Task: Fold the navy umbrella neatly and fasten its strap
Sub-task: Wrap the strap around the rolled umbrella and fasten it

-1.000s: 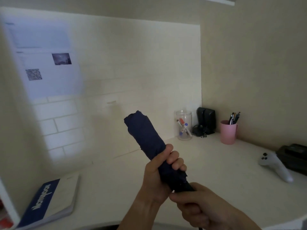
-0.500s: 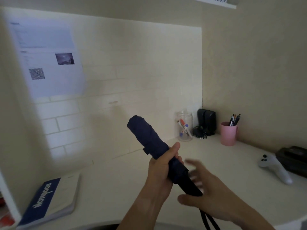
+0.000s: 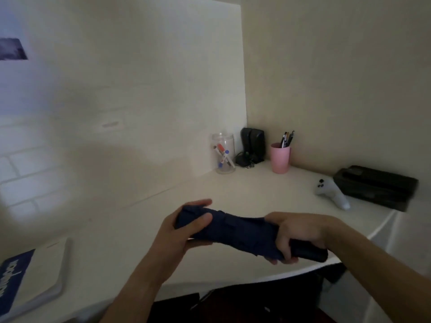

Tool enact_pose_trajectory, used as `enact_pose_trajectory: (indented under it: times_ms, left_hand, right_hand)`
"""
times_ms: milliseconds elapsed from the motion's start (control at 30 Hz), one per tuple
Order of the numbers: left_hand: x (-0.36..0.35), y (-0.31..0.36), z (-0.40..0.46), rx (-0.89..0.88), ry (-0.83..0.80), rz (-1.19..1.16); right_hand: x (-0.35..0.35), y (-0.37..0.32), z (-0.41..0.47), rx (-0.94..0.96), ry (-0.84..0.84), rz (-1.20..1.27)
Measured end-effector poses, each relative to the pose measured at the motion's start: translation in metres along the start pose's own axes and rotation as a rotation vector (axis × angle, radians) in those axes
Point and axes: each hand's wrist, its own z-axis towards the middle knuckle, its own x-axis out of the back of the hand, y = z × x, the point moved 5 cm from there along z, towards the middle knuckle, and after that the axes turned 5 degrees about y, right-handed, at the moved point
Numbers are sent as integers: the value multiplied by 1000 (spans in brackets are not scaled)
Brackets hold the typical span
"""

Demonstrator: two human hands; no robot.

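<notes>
Gripping one navy umbrella [image 3: 235,230], left hand [image 3: 184,227] and right hand [image 3: 296,231], fingers wrapped around it

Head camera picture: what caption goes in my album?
Both hands, left hand and right hand, hold a rolled navy umbrella level above a white desk.

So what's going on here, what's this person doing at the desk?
A person is holding a folded navy umbrella roughly level above a white desk. The left hand grips the canopy's far end, and the right hand is wrapped around the other end by the black handle. The fabric is bundled up; whether the strap is fastened can't be told. A pink pen cup, a marker jar and a white controller sit untouched behind.
</notes>
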Motion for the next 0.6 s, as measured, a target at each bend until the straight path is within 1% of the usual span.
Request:
enact_pose_trajectory:
  times_ms: [33,67,100,133,200,233,267,333,367,400,467,533,600]
  left_hand:
    - [-6,-5,0,-20,14,15]
    - [-11,-9,1,-33,51,-1]
    - [-16,-16,2,-34,96,-31]
    - [-22,-21,3,-26,130,-67]
    - [-38,-30,6,17,166,-147]
    - [-48,-35,7,49,175,-197]
    - [-60,-40,9,84,169,-249]
    - [-89,-44,6,165,119,-337]
    - [-107,-44,2,212,82,-367]
    - [-124,-45,-4,254,36,-383]
    - [-156,-46,-20,306,-75,-363]
    - [-185,-43,-37,316,-223,-295]
    - [-212,-42,-48,267,-359,-210]
  right_hand:
    - [7,7,-1,-2,55,-40]
    - [16,14,-6,26,174,-95]
    - [27,21,-15,73,344,-168]
    - [36,26,-34,126,573,-236]
    - [33,32,-89,219,1117,-285]
    - [19,34,-114,241,1268,-215]
    - [1,39,-126,205,1269,-98]
    - [-29,56,-123,53,1023,253]
    - [-35,65,-119,10,946,455]
    - [-32,72,-120,19,944,654]
    - [-12,81,-134,138,1071,932]
    - [3,87,-166,262,1241,1037]
    - [8,98,-201,330,1369,1069]
